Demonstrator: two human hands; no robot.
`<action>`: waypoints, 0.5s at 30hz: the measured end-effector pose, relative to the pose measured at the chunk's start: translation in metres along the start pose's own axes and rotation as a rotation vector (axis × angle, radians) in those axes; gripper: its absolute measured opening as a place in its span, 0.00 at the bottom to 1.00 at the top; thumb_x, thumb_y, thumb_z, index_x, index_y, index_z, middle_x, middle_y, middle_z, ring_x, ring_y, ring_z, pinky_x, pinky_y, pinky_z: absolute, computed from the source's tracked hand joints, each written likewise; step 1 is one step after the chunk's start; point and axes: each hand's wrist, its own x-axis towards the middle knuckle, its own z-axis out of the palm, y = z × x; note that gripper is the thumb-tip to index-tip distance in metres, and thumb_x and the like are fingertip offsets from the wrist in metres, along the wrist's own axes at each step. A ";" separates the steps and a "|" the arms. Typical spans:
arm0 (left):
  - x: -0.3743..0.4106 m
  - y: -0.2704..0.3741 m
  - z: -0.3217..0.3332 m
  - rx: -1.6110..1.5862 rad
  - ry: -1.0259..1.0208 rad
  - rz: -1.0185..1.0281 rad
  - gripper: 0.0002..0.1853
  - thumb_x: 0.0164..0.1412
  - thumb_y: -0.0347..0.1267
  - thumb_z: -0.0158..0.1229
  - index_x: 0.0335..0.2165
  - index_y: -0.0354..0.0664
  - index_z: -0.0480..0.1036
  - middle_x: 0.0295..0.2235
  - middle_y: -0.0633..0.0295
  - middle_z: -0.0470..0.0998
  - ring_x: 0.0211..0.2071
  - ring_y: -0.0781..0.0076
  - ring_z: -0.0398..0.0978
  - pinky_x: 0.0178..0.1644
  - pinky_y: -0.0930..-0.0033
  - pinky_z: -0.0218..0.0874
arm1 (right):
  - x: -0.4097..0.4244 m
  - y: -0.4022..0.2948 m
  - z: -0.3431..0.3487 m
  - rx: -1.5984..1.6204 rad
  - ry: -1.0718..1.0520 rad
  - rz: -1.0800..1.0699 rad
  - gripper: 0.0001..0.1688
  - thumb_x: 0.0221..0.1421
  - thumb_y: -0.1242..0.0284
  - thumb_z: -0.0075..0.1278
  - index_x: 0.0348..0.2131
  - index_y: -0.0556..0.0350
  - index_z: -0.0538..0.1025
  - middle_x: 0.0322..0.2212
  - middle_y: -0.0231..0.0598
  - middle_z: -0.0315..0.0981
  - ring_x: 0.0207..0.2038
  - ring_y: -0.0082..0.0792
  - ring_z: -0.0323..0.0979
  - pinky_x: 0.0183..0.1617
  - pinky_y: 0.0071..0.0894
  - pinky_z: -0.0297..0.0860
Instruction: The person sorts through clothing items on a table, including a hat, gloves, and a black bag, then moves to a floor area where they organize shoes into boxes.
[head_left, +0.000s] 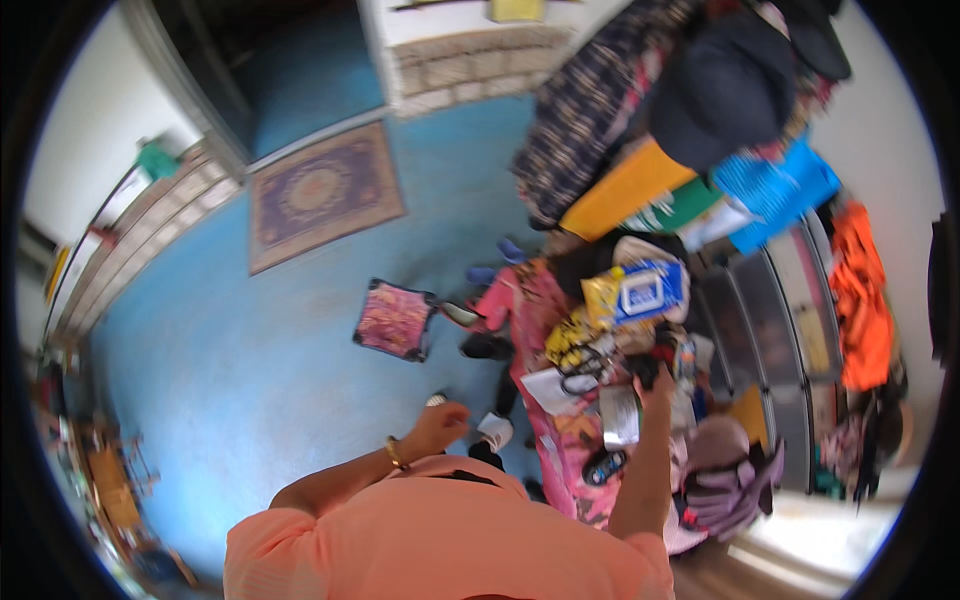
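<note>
My right hand (654, 381) reaches over a cluttered table with a pink patterned cloth (551, 450). It is at a small black item (643, 366); blur hides whether the fingers grip it. Close by lie a silvery rectangular pack (620, 424), a white paper (555, 390) and a black-rimmed object (581, 381), too blurred to name. A blue wipes pack (651, 291) sits farther back, beside a yellow packet (600, 300). My left hand (442, 424), with a gold-coloured bracelet at the wrist, hangs in front of my waist, fingers curled; its palm is hidden.
Purple gloves (727, 491) and a dark oval device (604, 466) lie on the near side. Drawers (757, 315) stand behind the table. A pink square mat (395, 320), blue slippers (495, 264) and a patterned rug (322, 195) are on the blue floor (247, 352).
</note>
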 end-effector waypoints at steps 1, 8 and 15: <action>-0.001 0.004 -0.011 0.143 0.032 0.025 0.12 0.49 0.29 0.59 0.33 0.34 0.72 0.24 0.60 0.75 0.25 0.75 0.73 0.29 0.73 0.66 | -0.014 0.005 0.016 -0.047 0.059 -0.052 0.23 0.49 0.52 0.52 0.38 0.47 0.71 0.31 0.34 0.71 0.31 0.39 0.70 0.22 0.39 0.72; 0.026 0.022 -0.027 0.207 -0.198 0.037 0.08 0.49 0.28 0.58 0.31 0.37 0.73 0.27 0.57 0.75 0.25 0.70 0.73 0.31 0.71 0.65 | -0.026 0.018 -0.028 -0.831 0.682 -0.888 0.28 0.45 0.59 0.57 0.33 0.70 0.71 0.21 0.47 0.71 0.22 0.40 0.72 0.21 0.36 0.69; 0.077 0.040 -0.018 0.240 -0.200 0.205 0.09 0.51 0.27 0.57 0.33 0.35 0.71 0.23 0.66 0.74 0.25 0.84 0.69 0.29 0.78 0.62 | -0.176 0.124 0.038 -0.985 0.068 -1.125 0.20 0.42 0.72 0.59 0.35 0.62 0.70 0.22 0.45 0.69 0.22 0.41 0.70 0.24 0.38 0.64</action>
